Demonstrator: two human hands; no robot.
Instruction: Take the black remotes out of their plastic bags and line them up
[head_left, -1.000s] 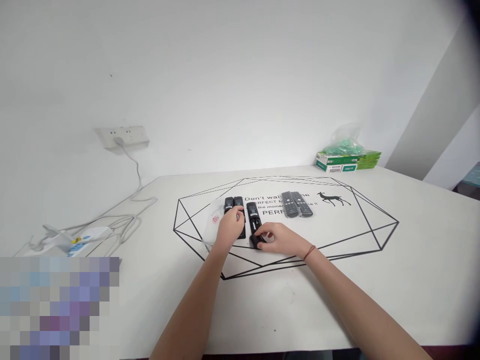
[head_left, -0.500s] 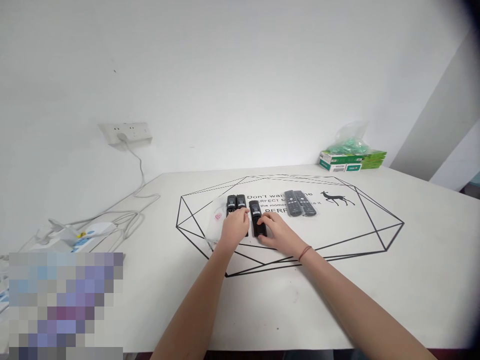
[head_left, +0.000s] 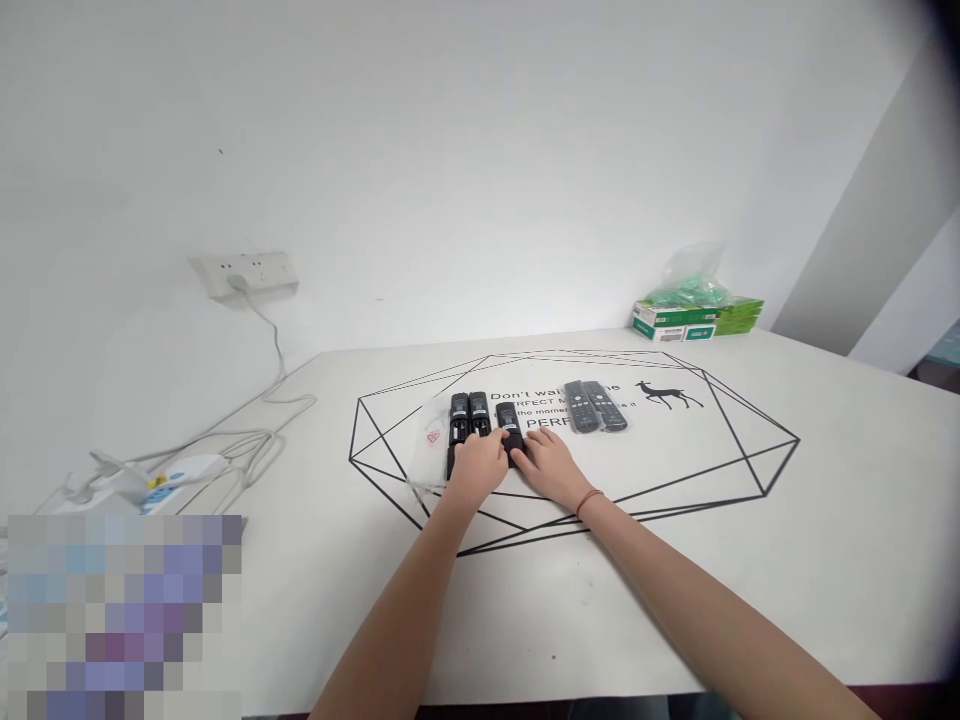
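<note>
A black remote control (head_left: 508, 416) lies back up in front of me, its lower half partly covered by my fingers. My left hand (head_left: 478, 470) reaches over from the left, fingers closed together against its middle. My right hand (head_left: 553, 468) is on its right side, with bent fingers and the thumb at its lower part. Just left lie two more black remotes, one on the outside (head_left: 459, 408) and one inside (head_left: 478, 405), face down with their battery bays uncovered. My left hand hides the lower part of the inner one.
Two remotes in clear plastic sleeves, a left one (head_left: 581, 408) and a right one (head_left: 606, 406), lie buttons up on the white table (head_left: 660, 620). Green-and-white boxes (head_left: 675, 318) with a plastic bag (head_left: 694, 275) stand at the back right. White cables and a power strip (head_left: 187, 470) lie at left.
My left hand has moved right, off the two left remotes and onto the middle one, baring their battery bays. My right hand has shifted slightly on that middle remote.
</note>
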